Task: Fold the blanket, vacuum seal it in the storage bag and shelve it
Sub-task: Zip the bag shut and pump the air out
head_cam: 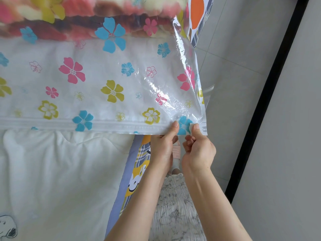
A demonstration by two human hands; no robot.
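A clear storage bag (104, 75) printed with pink, blue and yellow flowers lies flat across the bed. A folded pink, red and cream blanket (83, 16) sits inside it at the far end. The bag's white zip strip (69, 123) runs along the near edge. At the strip's right corner my left hand (165, 146) pinches the bag's edge, thumb on top. My right hand (198, 148) pinches a small white slider clip (191, 128) set on the strip just beside the corner.
A white quilt (52, 171) covers the bed under the bag, over a blue cartoon-print sheet (137, 164). Grey floor tiles (234, 66) lie to the right, then a black-edged panel (271, 84). My slippered foot (175, 153) shows below the hands.
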